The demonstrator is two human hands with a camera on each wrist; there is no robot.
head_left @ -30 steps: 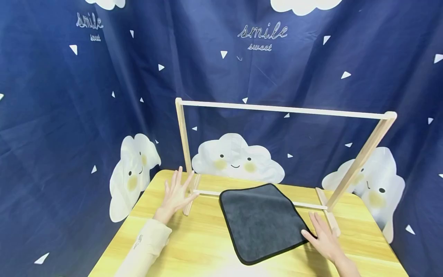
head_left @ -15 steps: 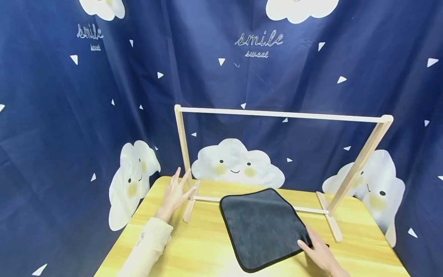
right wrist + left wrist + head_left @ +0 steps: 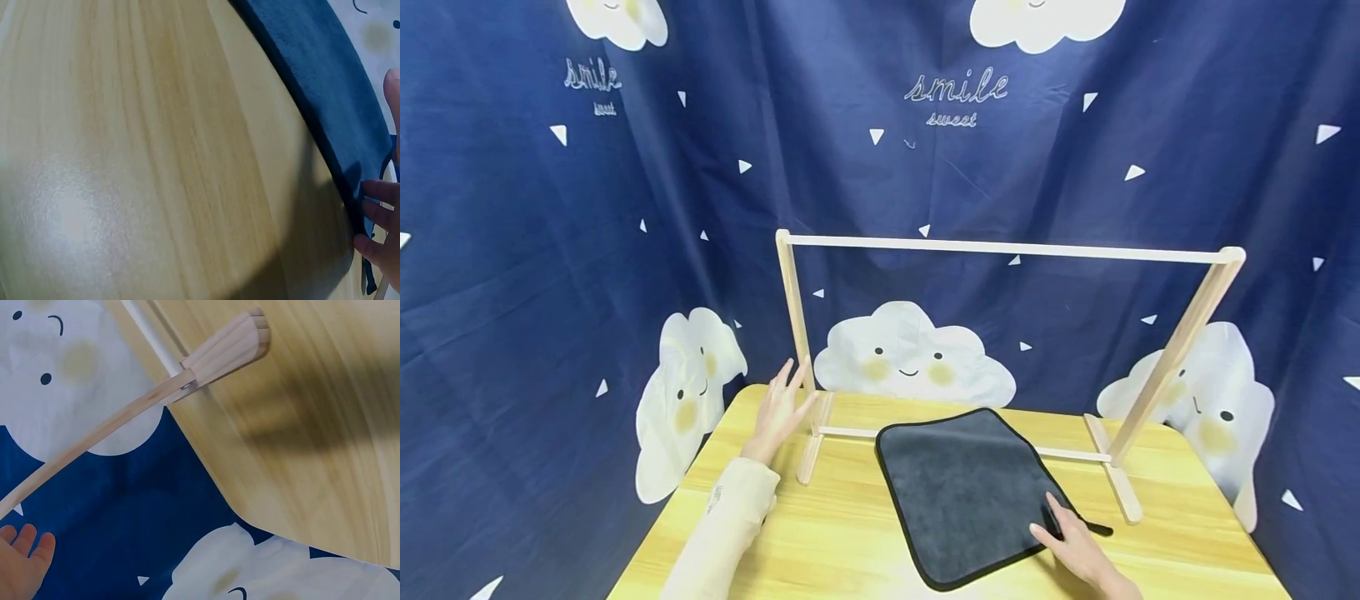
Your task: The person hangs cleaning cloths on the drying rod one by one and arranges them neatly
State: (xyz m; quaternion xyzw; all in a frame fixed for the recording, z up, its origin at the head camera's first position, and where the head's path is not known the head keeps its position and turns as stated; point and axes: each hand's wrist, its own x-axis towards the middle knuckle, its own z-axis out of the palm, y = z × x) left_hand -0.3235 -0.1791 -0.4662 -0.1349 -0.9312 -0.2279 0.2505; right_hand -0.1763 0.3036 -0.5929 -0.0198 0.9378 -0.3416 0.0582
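Note:
A dark grey square towel [image 3: 966,492] with black edging lies flat on the table, a short black loop [image 3: 1099,529] sticking out at its right corner. My right hand [image 3: 1075,550] is over that corner, fingers loosely extended. In the right wrist view its fingertips [image 3: 369,245] meet the towel's edge near the loop; whether they press is unclear. Behind the towel stands a wooden rack with a white top bar [image 3: 1000,247]. My left hand [image 3: 777,421] hovers beside the rack's left post [image 3: 793,304], fingers spread and holding nothing. The towel partly hides the rack's lower bar [image 3: 846,432].
The light wood table [image 3: 820,533] has rounded back corners. The rack's right post [image 3: 1180,350] and its foot [image 3: 1123,492] stand to the right of the towel. A navy curtain [image 3: 880,192] with cloud faces hangs close behind and at both sides.
My right hand has moved left from beside the towel's right corner to over it, exposing the loop. The left hand stays by the left post, nearly still. The head view has tilted slightly.

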